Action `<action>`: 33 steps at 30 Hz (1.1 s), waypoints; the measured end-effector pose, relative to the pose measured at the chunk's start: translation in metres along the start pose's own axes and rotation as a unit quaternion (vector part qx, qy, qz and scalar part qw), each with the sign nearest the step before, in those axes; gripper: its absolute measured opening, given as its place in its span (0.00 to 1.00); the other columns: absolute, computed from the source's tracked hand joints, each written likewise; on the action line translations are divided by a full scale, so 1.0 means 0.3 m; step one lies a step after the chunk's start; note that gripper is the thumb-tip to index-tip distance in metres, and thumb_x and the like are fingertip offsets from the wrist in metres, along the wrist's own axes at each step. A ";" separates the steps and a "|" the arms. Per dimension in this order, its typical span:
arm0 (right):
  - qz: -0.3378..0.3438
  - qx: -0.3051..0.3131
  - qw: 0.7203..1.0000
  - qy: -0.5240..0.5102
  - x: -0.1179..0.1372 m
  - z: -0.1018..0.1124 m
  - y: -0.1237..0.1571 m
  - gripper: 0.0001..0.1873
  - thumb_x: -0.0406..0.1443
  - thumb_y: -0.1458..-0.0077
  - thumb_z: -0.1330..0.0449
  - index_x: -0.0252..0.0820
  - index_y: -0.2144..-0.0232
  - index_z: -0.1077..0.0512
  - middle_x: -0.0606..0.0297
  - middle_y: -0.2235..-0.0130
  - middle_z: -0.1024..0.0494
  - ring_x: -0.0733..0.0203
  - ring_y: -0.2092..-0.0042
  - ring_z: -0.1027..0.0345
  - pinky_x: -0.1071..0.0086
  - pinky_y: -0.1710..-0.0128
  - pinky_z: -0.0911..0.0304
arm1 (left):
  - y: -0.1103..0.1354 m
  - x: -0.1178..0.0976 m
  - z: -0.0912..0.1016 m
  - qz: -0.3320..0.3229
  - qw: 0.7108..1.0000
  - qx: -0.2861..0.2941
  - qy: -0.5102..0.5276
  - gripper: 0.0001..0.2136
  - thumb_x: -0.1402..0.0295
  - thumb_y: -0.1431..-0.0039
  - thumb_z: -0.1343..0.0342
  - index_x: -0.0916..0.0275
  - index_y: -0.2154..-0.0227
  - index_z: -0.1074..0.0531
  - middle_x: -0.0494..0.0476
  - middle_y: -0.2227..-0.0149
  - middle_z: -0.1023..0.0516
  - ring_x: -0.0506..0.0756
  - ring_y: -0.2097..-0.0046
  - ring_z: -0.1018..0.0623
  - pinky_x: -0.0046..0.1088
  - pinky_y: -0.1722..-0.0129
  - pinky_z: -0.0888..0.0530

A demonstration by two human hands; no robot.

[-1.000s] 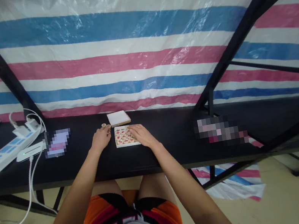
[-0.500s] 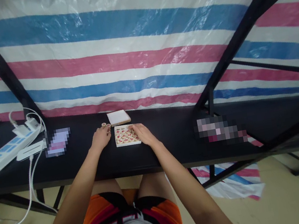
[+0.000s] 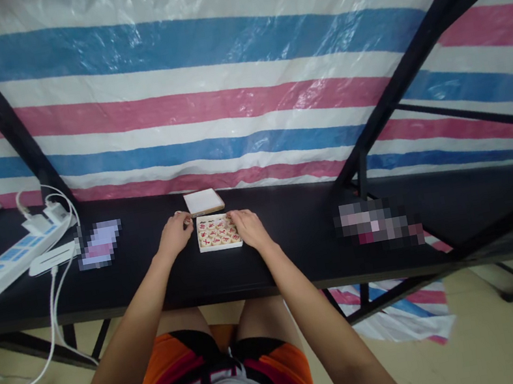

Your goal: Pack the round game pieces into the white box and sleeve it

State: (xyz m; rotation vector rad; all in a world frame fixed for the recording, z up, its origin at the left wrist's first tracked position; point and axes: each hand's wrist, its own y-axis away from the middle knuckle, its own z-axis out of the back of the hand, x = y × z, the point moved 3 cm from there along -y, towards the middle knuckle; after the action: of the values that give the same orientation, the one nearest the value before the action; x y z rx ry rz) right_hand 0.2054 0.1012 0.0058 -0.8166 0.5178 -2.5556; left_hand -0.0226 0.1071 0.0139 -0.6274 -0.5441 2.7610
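Round wooden Chinese chess pieces [image 3: 214, 233] with red and dark characters fill a small white box [image 3: 220, 247] in rows on the black table. Beside its left edge, my left hand [image 3: 176, 234] is closed, its fingertips pinching a chess piece [image 3: 189, 221]. Another piece [image 3: 177, 214] shows partly behind those fingers. My right hand [image 3: 249, 228] lies over the box's right far corner, fingers bent around the rim and covering a few pieces. Just behind the box rests its white lid [image 3: 204, 200].
Left on the table are a white power strip [image 3: 14, 256] with plugs and cables, a white flat device [image 3: 52, 258] and a blurred phone-like item [image 3: 99, 244]. A blurred item [image 3: 375, 220] lies right. Black frame posts and a striped sheet [image 3: 217, 80] stand behind.
My left hand has shifted slightly right and its fingers have come over the pieces beside the box. My right hand has drawn back from the pieces toward the box's right edge.
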 end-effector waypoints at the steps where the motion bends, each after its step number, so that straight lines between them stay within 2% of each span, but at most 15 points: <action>1: -0.006 -0.001 1.000 -0.007 -0.002 0.002 0.001 0.25 0.40 0.34 0.63 0.43 0.56 0.27 0.59 0.56 0.22 0.55 0.52 0.33 0.62 0.49 0.42 | -0.001 -0.005 0.002 -0.008 1.000 -0.002 0.025 0.10 0.69 0.42 0.51 0.61 0.60 0.29 0.58 0.59 0.24 0.58 0.59 0.26 0.33 0.56 0.30; 5: -0.040 0.000 0.998 -0.055 -0.014 0.005 0.002 0.27 0.42 0.34 0.65 0.44 0.58 0.26 0.61 0.56 0.22 0.57 0.52 0.32 0.64 0.50 0.41 | -0.007 -0.018 0.008 -0.014 0.994 -0.003 0.107 0.09 0.70 0.44 0.50 0.61 0.61 0.29 0.57 0.61 0.24 0.56 0.60 0.25 0.31 0.58 0.29; 10: -0.056 0.008 0.995 -0.081 -0.023 -0.001 0.002 0.27 0.43 0.34 0.64 0.44 0.58 0.26 0.61 0.55 0.22 0.57 0.52 0.32 0.64 0.49 0.42 | -0.012 -0.022 -0.001 0.001 0.990 -0.004 0.142 0.08 0.68 0.44 0.48 0.61 0.63 0.28 0.56 0.62 0.24 0.54 0.62 0.25 0.28 0.61 0.29; 17: -0.053 0.005 0.994 -0.092 -0.024 -0.003 0.002 0.27 0.44 0.34 0.65 0.44 0.59 0.26 0.61 0.56 0.23 0.58 0.53 0.32 0.64 0.49 0.42 | -0.021 -0.037 -0.010 -0.013 0.988 -0.001 0.154 0.07 0.68 0.44 0.47 0.62 0.65 0.26 0.56 0.64 0.24 0.54 0.62 0.26 0.28 0.62 0.30; 23: -0.043 -0.071 0.989 -0.122 -0.029 0.008 0.002 0.27 0.44 0.35 0.64 0.41 0.59 0.27 0.58 0.56 0.25 0.58 0.52 0.33 0.64 0.48 0.42 | -0.032 -0.056 -0.009 -0.031 0.989 0.020 0.141 0.09 0.64 0.42 0.47 0.61 0.64 0.25 0.55 0.64 0.22 0.54 0.61 0.26 0.29 0.58 0.31; 29: -0.058 -0.040 0.992 -0.103 -0.030 0.001 0.000 0.27 0.43 0.35 0.64 0.42 0.62 0.26 0.59 0.59 0.24 0.57 0.54 0.33 0.63 0.49 0.42 | -0.039 -0.059 -0.021 -0.058 0.989 0.065 0.118 0.12 0.63 0.40 0.51 0.60 0.63 0.24 0.56 0.58 0.22 0.56 0.56 0.26 0.32 0.52 0.32; 33: -0.071 -0.029 0.992 -0.104 -0.030 0.000 -0.002 0.28 0.44 0.35 0.64 0.43 0.64 0.26 0.60 0.60 0.24 0.58 0.54 0.33 0.65 0.49 0.43 | -0.037 -0.050 -0.021 -0.072 0.990 0.069 0.104 0.15 0.62 0.38 0.55 0.61 0.63 0.23 0.58 0.57 0.22 0.56 0.54 0.26 0.33 0.49 0.33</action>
State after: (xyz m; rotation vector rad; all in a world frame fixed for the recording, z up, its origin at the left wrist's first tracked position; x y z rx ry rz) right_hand 0.2120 0.1060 0.0019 -1.1647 0.4861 -2.5499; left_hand -0.0048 0.1141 0.0188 -0.7987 -0.3353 2.5329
